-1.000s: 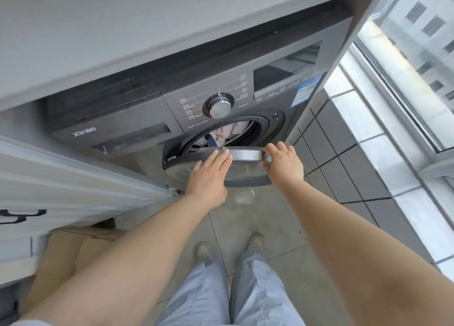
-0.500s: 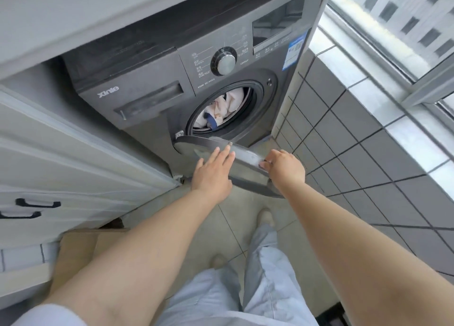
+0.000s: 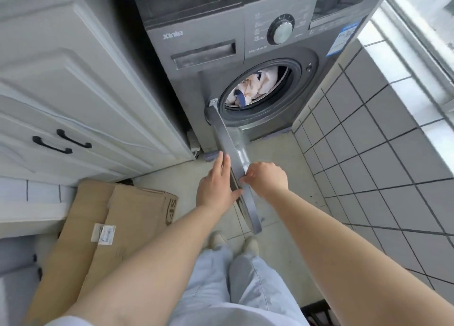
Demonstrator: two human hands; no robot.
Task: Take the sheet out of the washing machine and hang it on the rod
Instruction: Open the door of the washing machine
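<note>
both bare arms reach forward and down from the lower corners, forearms drawing closer toward the hands. the left hand (image 3: 216, 186) lies flat with fingers straight and together, palm turned inward toward the right, its fingertips pointing away from the body and the thumb stretched out low beside the palm. the right hand (image 3: 266, 178) sits just beside it, knuckles up, fingers curled under and pinching at the tips, wrist slightly bent. a white sleeve edge shows at the left upper arm. below, two legs in pale trousers stand with light shoes side by side.
</note>
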